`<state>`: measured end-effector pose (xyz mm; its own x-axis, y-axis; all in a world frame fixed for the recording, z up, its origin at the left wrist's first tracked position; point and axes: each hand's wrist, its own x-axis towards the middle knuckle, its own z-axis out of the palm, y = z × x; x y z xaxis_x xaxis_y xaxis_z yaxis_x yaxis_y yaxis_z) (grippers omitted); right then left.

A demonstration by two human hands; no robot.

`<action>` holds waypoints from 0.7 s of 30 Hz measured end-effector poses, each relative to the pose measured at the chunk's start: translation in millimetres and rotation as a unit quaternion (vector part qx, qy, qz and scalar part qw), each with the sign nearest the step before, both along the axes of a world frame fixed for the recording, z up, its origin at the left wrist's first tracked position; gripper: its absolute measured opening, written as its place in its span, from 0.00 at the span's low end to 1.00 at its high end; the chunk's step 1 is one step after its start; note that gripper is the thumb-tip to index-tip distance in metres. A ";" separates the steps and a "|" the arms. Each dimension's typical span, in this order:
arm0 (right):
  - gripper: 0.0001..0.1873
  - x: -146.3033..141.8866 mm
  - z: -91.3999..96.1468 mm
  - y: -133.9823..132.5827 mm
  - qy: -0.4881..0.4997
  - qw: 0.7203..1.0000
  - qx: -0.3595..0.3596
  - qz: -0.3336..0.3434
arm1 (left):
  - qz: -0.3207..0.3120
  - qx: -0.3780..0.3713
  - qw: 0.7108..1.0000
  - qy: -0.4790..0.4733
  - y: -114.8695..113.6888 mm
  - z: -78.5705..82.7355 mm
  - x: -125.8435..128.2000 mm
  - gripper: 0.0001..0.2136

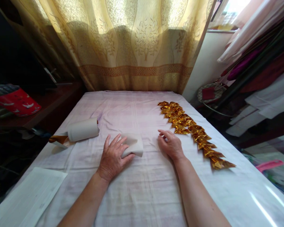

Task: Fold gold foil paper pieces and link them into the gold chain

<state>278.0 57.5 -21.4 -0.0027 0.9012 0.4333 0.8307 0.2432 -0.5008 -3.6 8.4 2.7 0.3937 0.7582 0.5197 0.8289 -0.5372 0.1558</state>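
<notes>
My left hand (112, 159) lies with fingers spread over the left side of a small pale sheet of paper (136, 145), its thumb along the near edge. The sheet curls up at its edges. Nothing shows in my right hand (170, 145), which rests loosely bent on the cloth, with a gap between thumb and forefinger. To the right of it runs a slanting row of folded gold foil paper pieces (198, 135), overlapping one another. Left of my left hand lies a roll of pale paper (83, 129), with a gold-faced sheet (59, 139) sticking out of its left end.
A pale checked cloth (142, 195) covers the surface. A printed sheet (28, 198) lies at the near left. Beyond the left edge, a red container (19, 101) stands on a dark cabinet. Yellow curtains (132, 41) hang behind; clothes (262, 63) hang at right.
</notes>
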 end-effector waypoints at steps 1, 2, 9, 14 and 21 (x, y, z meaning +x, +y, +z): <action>0.20 -6.0 2.1 -1.1 -0.002 0.999 -0.005 0.038 | -0.002 -0.008 1.000 0.003 -0.2 -0.2 0.6 0.15; 0.23 -12.4 4.0 -2.5 -0.010 0.997 -0.004 0.074 | -0.001 -0.014 1.000 0.007 -0.1 -0.5 0.5 0.14; 0.33 -49.6 15.3 -12.9 -0.039 0.968 -0.051 0.243 | 0.009 -0.032 0.999 0.025 2.3 -3.1 -4.5 0.17; 0.40 -52.0 36.0 -18.1 -0.063 0.952 -0.112 0.278 | 0.014 -0.041 0.999 0.025 2.9 -3.9 -7.2 0.17; 0.33 -57.0 51.6 -24.7 -0.084 0.941 -0.119 0.306 | 0.011 -0.056 0.998 0.018 3.7 -5.6 -8.7 0.17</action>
<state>221.0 32.8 30.2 -0.6026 0.7806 0.1662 0.6448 0.5989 -0.4749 -12.3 12.1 -2.9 0.3928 0.8191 0.4180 0.8465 -0.4997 0.1837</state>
